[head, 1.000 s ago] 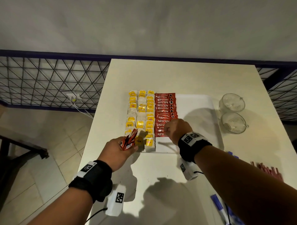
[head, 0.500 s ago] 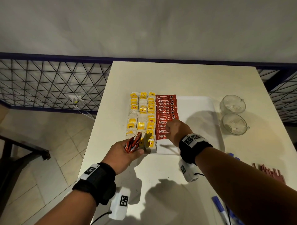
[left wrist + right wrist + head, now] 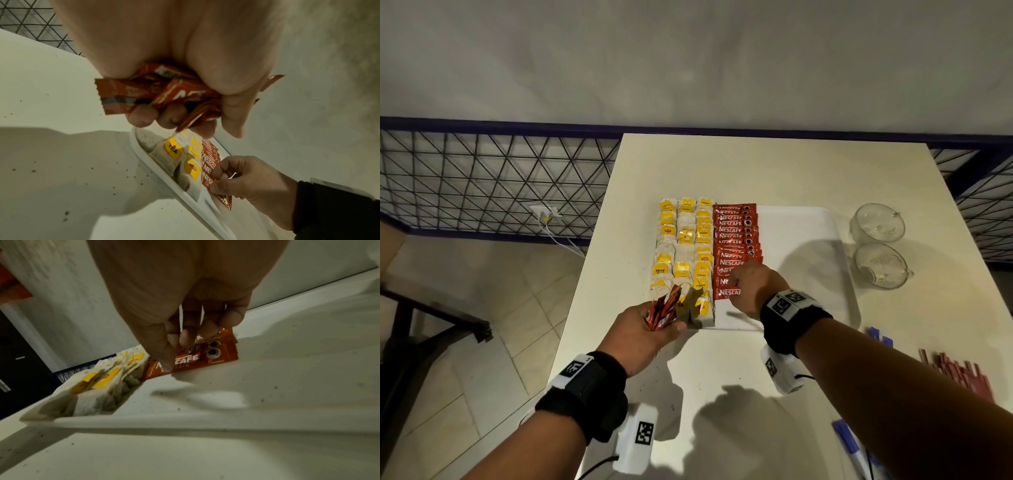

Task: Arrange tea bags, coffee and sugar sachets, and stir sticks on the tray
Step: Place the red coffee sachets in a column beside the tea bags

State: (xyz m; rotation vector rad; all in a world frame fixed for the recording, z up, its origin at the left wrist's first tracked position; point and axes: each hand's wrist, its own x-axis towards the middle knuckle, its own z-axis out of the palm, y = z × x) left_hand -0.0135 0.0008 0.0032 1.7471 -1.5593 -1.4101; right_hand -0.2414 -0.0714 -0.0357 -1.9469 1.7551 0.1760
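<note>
Nescafé sachets lie overlapped in one red column on our white tray, just right of three columns of yellow-tagged tea bags. Our left hand hovers at the tray's near left corner with its fingers curled round a loose bunch of red sachets — their ends fan out past the fingers. Our right hand is down on the near end of the red column, thumb and fingertips pinching the nearest sachet, which lies flat on the tray. Two glass cups stand on the table right of the tray — red stir sticks lie farther toward us.
</note>
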